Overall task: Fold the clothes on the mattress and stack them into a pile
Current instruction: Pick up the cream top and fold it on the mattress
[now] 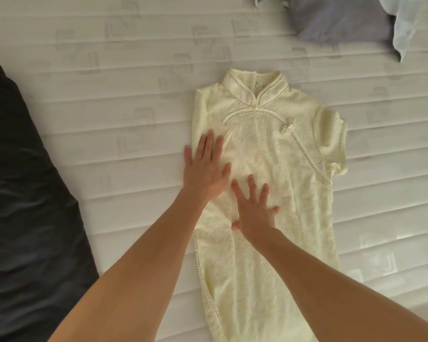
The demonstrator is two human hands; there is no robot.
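We see soft, even, warm-tinted light on the white quilted mattress point(109, 99), with only faint shadows. Detail is slightly soft throughout. Toward the mattress's far edge its quilt lines bow from wide-angle distortion, and nothing glares.

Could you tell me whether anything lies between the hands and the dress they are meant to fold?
Nothing visible does. The left hand and right hand both lie flat on the dress, fingers straight. The mattress beside it is bare.

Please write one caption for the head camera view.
Left hand and right hand press flat on a pale yellow bead-trimmed dress on the white mattress.
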